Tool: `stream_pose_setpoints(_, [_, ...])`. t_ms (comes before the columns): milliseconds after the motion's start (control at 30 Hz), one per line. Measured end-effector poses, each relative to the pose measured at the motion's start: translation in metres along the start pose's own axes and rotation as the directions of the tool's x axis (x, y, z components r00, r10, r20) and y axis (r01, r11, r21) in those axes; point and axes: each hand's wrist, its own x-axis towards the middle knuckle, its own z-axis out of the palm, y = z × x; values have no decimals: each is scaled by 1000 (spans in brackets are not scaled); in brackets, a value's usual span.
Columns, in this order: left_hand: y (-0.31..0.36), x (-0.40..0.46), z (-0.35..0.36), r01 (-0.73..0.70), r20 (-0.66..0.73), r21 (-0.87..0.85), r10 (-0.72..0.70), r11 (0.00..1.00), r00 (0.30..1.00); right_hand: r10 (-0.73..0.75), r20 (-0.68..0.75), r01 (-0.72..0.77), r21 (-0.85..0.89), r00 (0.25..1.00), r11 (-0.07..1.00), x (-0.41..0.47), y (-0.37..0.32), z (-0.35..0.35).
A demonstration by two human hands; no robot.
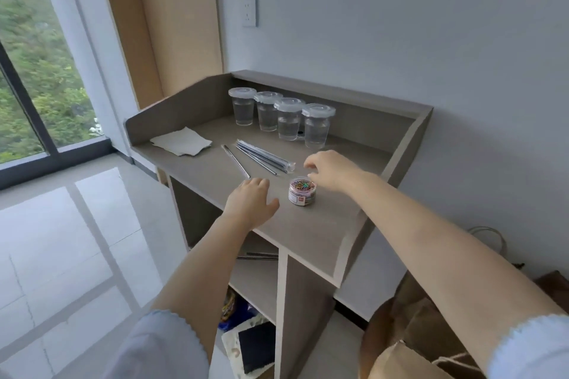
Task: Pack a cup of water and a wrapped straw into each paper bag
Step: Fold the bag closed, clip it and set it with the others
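A: Head view, entry. Four lidded cups of water (pixel 281 115) stand in a row along the back of the table (pixel 308 234), all on the surface, none packed. Wrapped straws (pixel 261 157) lie in a loose bundle just in front of the cups, one lying a little apart on the left. Paper bags (pixel 415 332) sit on the floor at lower right, beside the table; whether any already holds something cannot be told.

B: Progress, then?

A: Judged at or near the start: every visible cup and straw is still out. All of the packing that can be seen remains.

B: Hands?

A: Left hand (pixel 251 203) is flat and relaxed over the near table edge, holding nothing. Right hand (pixel 331 171) hovers just above and behind a small jar of paper clips (pixel 302 191), fingers loosely curled, nothing gripped. It is near the end of the straw bundle and the nearest cup.

B: Room to move?

A: The table has raised walls at the back, left and right; only the near side is open, so cups likely have to be lifted over or brought forward. The jar stands between the hands, in the reach path. Folded napkins (pixel 181 141) lie at the left, well apart from the cups. The cups stand close together, lids nearly touching, so a neighbour may get knocked.
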Motion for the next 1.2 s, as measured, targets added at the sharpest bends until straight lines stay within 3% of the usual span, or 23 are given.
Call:
stream_pose_setpoints(400, [-28, 68, 23, -192, 91, -13, 192, 981, 977, 181, 118, -185, 27, 977, 982, 42, 3, 29])
stream_pose_setpoints(767, [-45, 87, 30, -119, 87, -40, 122, 992, 989, 166, 190, -180, 56, 968, 982, 66, -1, 42])
stream_pose_setpoints(1200, [-45, 85, 31, -140, 93, -9, 140, 990, 986, 177, 205, -211, 156, 963, 965, 67, -4, 40])
